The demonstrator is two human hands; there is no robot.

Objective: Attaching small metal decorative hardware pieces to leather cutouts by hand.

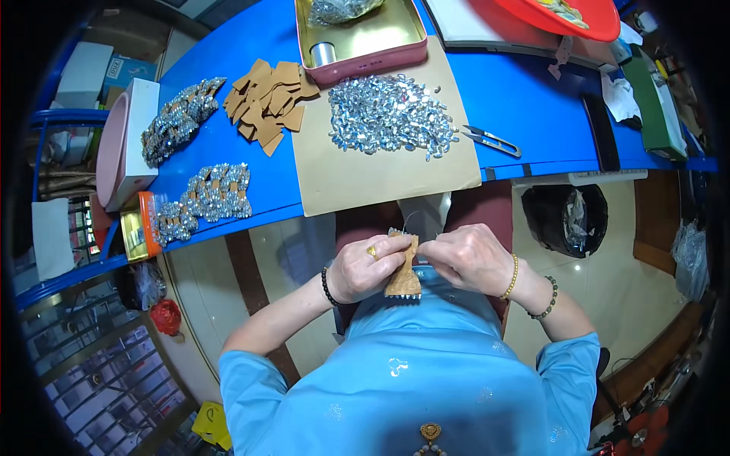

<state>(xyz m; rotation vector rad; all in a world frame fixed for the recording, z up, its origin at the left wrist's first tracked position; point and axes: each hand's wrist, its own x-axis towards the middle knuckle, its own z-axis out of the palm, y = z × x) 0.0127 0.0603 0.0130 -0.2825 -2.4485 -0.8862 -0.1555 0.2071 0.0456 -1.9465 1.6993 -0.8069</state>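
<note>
Above my lap, my left hand (361, 267) pinches a tan leather-like piece (405, 281), narrow in the middle and flared at its ends. Shiny stones line its lower edge, and more glint at the upper end by my fingers. My right hand (473, 262) is closed right beside the piece, its fingertips at the narrow part; whatever they grip is hidden. A thin curved line, perhaps a thread or needle, rises from the top of the piece. Beyond my hands, a heap of clear faceted stones (391, 114) lies on a brown board (334, 178).
Tan cut pieces (270, 99) are piled left of the stones. Stone-covered pieces (220, 190) lie farther left. Thread snips (494, 142) rest to the right on the blue table (532, 99). A pink-rimmed tin (365, 70) and red basin (601, 26) stand behind.
</note>
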